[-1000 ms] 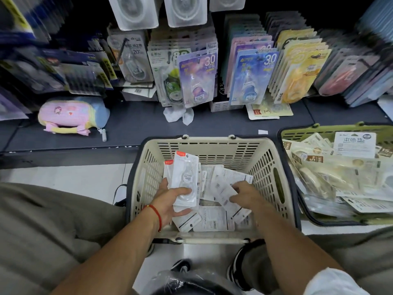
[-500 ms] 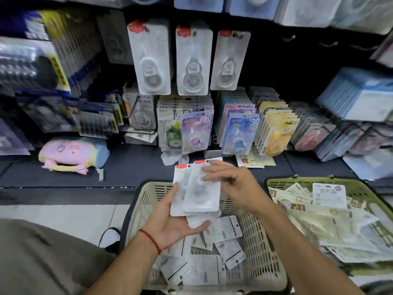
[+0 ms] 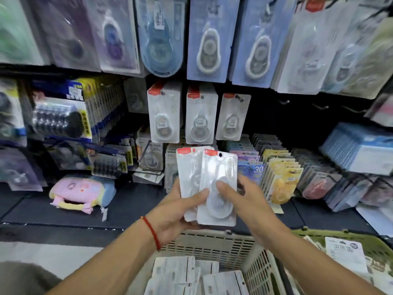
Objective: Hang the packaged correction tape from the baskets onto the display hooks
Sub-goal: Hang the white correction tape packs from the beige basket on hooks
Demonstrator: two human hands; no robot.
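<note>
The left hand held a small stack of packs from below, thumb curled across their faces. The right hand pinched the front pack, thumb on its clear blister and fingers behind, as if to draw it off the stack. That pack stood upright, red corner and hang hole at the top, just above the beige basket and directly below the hung row.

In that row three matching packs already faced out on hooks. The two on the left looked like deep stacks, though blur hid how deep, while the third looked thin. To the right of the row, several bare hooks stuck out from the dark back panel.

Judged from this, the job was under way but far from over. The beige basket beneath the hands still held many packs lying face down, and the green basket to its right held more carded goods; whether those were the same product could not be told. The step in hand seemed to be separating one pack and lining its hole up with a hook.
</note>
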